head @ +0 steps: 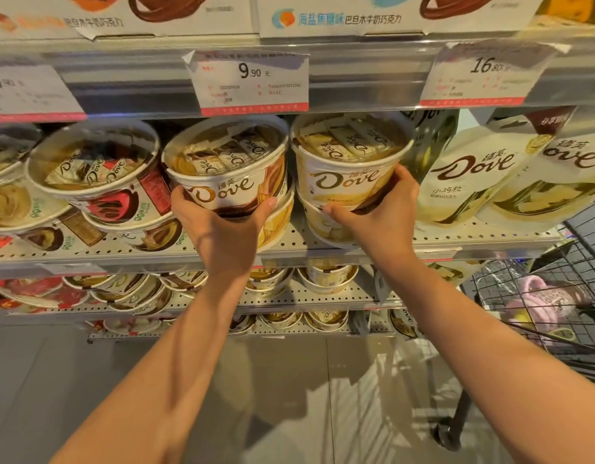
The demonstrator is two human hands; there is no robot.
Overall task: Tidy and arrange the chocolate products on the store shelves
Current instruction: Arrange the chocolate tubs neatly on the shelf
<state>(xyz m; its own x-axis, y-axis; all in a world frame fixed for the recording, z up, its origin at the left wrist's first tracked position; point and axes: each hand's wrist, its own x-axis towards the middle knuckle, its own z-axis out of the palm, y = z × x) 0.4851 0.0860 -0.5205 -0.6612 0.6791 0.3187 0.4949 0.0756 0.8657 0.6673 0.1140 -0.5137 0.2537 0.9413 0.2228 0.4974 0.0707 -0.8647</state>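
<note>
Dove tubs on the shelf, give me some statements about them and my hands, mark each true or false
1. The left hand grips a brown-banded Dove tub. True.
2. The right hand hangs free of any tub. False: it grips the cream Dove tub.
3. Both gripped tubs sit above other tubs. True.
4. The price tag above the tubs reads 16.80. False: it reads 9.90.
5. Dove pouches stand left of the tubs. False: they stand to the right.
</note>
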